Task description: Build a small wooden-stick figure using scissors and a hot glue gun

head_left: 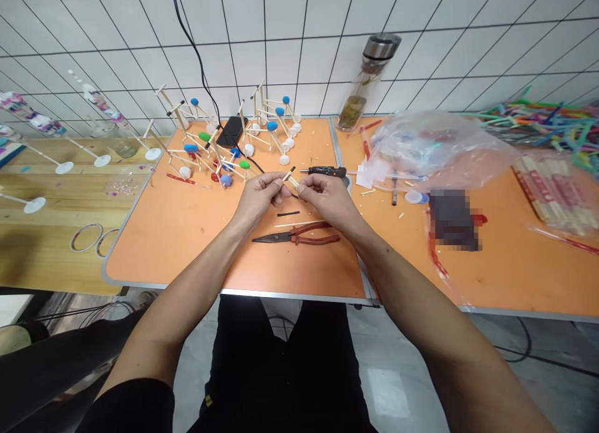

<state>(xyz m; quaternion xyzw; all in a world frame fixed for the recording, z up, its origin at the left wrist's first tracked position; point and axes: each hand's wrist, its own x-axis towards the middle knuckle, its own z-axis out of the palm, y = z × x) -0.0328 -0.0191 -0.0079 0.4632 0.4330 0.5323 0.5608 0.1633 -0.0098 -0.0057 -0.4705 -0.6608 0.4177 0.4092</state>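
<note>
Pinching a stick (291, 175) just beyond the pliers (299, 235), left hand (259, 197) and right hand (327, 197) closed on its ends; likely light, stiff, snappable, best gripped near the ends.

2 thin, pale wooden sticks (290, 177) meet in a shallow V, pinched at their ends between the left hand (259, 199) and the right hand (327, 199). 1 slants up to the right and ends in a short black tip. They hang above the orange table (178, 233), midway between its near and far edges, toward its right edge.
</note>
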